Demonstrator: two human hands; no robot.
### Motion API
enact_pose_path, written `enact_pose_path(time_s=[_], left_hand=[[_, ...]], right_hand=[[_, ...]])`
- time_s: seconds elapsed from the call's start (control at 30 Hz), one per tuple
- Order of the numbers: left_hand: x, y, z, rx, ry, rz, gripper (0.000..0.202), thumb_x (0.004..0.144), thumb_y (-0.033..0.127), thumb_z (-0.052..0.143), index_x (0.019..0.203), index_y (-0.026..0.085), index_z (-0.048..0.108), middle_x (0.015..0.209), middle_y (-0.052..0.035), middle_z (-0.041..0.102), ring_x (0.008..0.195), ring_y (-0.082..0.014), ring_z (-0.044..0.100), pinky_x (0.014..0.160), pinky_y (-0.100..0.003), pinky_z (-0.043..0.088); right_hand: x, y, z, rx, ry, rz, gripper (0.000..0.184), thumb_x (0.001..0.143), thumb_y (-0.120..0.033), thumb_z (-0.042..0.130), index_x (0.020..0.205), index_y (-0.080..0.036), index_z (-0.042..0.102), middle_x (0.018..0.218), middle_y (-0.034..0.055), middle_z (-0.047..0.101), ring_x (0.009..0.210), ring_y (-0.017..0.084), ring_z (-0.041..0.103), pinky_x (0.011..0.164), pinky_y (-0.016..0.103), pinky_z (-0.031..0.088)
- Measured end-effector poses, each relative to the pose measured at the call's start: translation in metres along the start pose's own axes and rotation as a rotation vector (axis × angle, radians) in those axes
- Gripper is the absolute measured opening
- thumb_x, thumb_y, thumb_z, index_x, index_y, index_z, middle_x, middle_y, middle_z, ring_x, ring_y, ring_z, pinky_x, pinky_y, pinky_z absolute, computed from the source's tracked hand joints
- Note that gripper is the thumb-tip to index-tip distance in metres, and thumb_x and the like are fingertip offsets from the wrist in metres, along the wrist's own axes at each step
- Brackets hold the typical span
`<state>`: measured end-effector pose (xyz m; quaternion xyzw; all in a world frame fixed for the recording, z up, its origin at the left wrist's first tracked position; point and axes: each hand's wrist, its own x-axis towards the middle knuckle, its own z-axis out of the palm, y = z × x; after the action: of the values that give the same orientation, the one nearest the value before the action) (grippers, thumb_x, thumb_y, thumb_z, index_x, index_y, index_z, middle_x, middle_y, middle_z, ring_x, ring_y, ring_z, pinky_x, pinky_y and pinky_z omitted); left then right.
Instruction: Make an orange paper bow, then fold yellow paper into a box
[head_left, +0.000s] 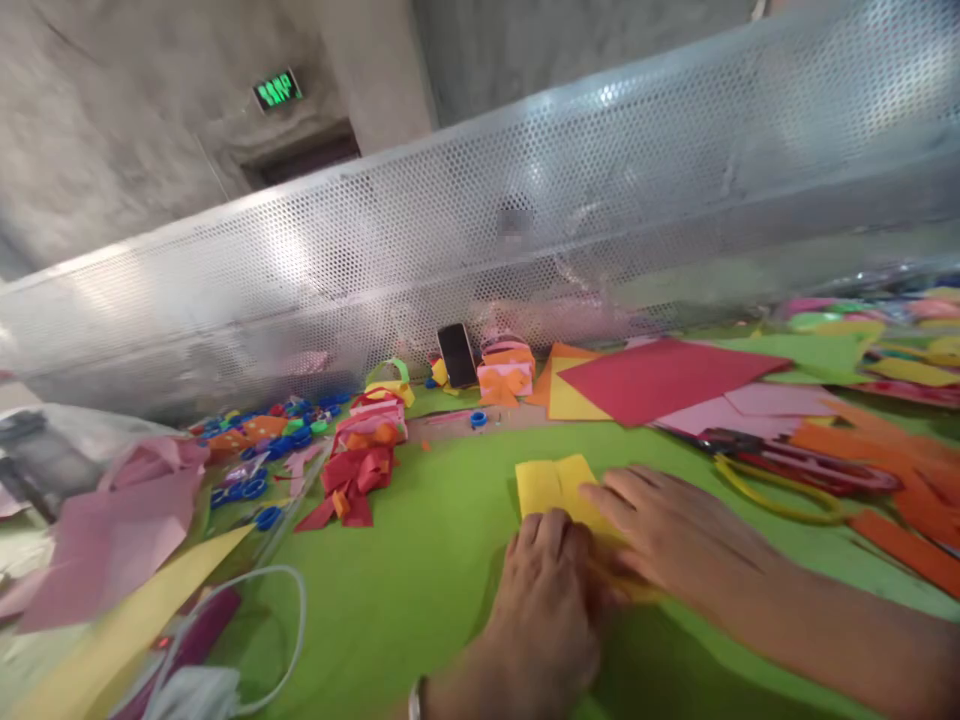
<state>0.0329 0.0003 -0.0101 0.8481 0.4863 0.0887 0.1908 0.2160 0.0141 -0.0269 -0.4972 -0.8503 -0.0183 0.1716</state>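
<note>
A folded yellow paper lies on the green table cover. My right hand lies flat on its near right part with the fingers stretched out. My left hand rests on the paper's near edge, fingers curled down onto it. The near part of the paper is hidden under both hands.
Red, yellow, pink and orange sheets lie at the back right. Scissors lie to the right. A phone leans by small paper boxes. Red scraps and blue rings lie to the left, a perforated metal screen behind.
</note>
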Motion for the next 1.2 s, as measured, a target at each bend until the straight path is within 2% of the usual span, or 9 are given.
enact_pose_path(time_s=[0.1, 0.17, 0.23, 0.43, 0.7, 0.87, 1.0, 1.1, 1.2], left_hand=[[-0.005, 0.003, -0.004, 0.040, -0.132, 0.015, 0.077, 0.089, 0.057, 0.051, 0.146, 0.008, 0.035, 0.154, -0.0192, 0.033, 0.142, -0.0342, 0.027, 0.117, -0.049, 0.025], [-0.006, 0.000, -0.004, 0.044, -0.207, 0.067, 0.089, 0.090, 0.066, 0.038, 0.152, 0.005, 0.019, 0.161, -0.0197, 0.014, 0.148, -0.0321, 0.010, 0.120, -0.048, 0.014], [-0.005, -0.004, -0.003, 0.046, -0.244, 0.108, 0.091, 0.090, 0.070, 0.029, 0.152, 0.005, 0.014, 0.161, -0.0178, 0.006, 0.149, -0.0295, 0.002, 0.121, -0.047, 0.008], [0.001, 0.002, -0.013, 0.077, -0.347, 0.033, 0.088, 0.091, 0.064, 0.037, 0.152, 0.006, 0.014, 0.160, -0.0167, 0.001, 0.148, -0.0313, -0.001, 0.120, -0.050, 0.011], [0.003, 0.006, -0.019, 0.034, -0.341, 0.012, 0.089, 0.089, 0.057, 0.050, 0.152, 0.005, 0.017, 0.159, -0.0203, 0.003, 0.147, -0.0341, 0.001, 0.119, -0.053, 0.012], [-0.002, 0.007, -0.020, 0.066, -0.301, 0.022, 0.084, 0.090, 0.055, 0.050, 0.152, 0.006, 0.021, 0.159, -0.0221, 0.005, 0.147, -0.0354, 0.001, 0.118, -0.055, 0.013], [-0.009, 0.007, -0.022, 0.071, -0.282, -0.042, 0.084, 0.088, 0.065, 0.045, 0.152, 0.014, 0.024, 0.159, -0.0235, 0.000, 0.145, -0.0408, -0.005, 0.115, -0.062, 0.015], [-0.008, 0.008, -0.023, 0.099, -0.297, -0.039, 0.086, 0.086, 0.066, 0.047, 0.152, 0.016, 0.023, 0.159, -0.0242, 0.005, 0.145, -0.0418, -0.003, 0.113, -0.066, 0.010], [-0.005, 0.010, -0.023, 0.106, -0.295, -0.060, 0.089, 0.083, 0.063, 0.055, 0.151, 0.013, 0.026, 0.158, -0.0255, 0.010, 0.145, -0.0431, -0.002, 0.111, -0.069, 0.007]], right_hand=[[-0.019, 0.009, 0.003, 0.063, -0.036, -0.262, 0.048, 0.091, -0.033, 0.058, 0.136, -0.018, 0.053, 0.139, 0.0146, 0.055, 0.124, 0.029, 0.055, 0.098, 0.044, 0.049], [-0.029, 0.019, 0.003, 0.141, -0.124, -0.320, 0.069, 0.094, -0.049, 0.050, 0.152, -0.018, 0.028, 0.151, 0.0135, 0.039, 0.136, 0.028, 0.041, 0.108, 0.048, 0.041], [-0.030, 0.028, 0.000, 0.188, -0.241, -0.311, 0.076, 0.094, -0.056, 0.045, 0.154, -0.018, 0.018, 0.155, 0.0123, 0.029, 0.141, 0.029, 0.031, 0.113, 0.052, 0.034], [0.008, 0.051, -0.007, 0.215, -0.436, -0.199, 0.068, 0.098, -0.060, 0.026, 0.150, -0.016, 0.029, 0.155, 0.0097, 0.026, 0.145, 0.030, 0.020, 0.116, 0.062, 0.016], [0.037, 0.074, 0.013, 0.122, -0.260, -0.185, 0.057, 0.098, -0.057, 0.028, 0.146, -0.028, 0.039, 0.150, 0.0021, 0.041, 0.144, 0.033, 0.021, 0.114, 0.066, 0.005], [0.053, 0.076, 0.016, 0.036, -0.191, -0.162, 0.053, 0.097, -0.051, 0.036, 0.137, -0.023, 0.053, 0.144, 0.0071, 0.050, 0.143, 0.035, 0.025, 0.114, 0.066, 0.008], [0.050, 0.062, 0.007, 0.039, -0.165, -0.170, 0.056, 0.097, -0.046, 0.034, 0.138, -0.012, 0.052, 0.152, 0.0140, 0.035, 0.143, 0.033, 0.025, 0.114, 0.061, 0.018], [0.035, 0.049, 0.000, 0.147, -0.262, -0.248, 0.062, 0.100, -0.052, 0.025, 0.146, -0.015, 0.041, 0.156, 0.0096, 0.028, 0.144, 0.026, 0.025, 0.115, 0.050, 0.027], [0.019, 0.046, -0.001, 0.244, -0.372, -0.231, 0.067, 0.097, -0.059, 0.029, 0.149, -0.016, 0.034, 0.156, 0.0095, 0.028, 0.144, 0.028, 0.025, 0.116, 0.051, 0.025]])
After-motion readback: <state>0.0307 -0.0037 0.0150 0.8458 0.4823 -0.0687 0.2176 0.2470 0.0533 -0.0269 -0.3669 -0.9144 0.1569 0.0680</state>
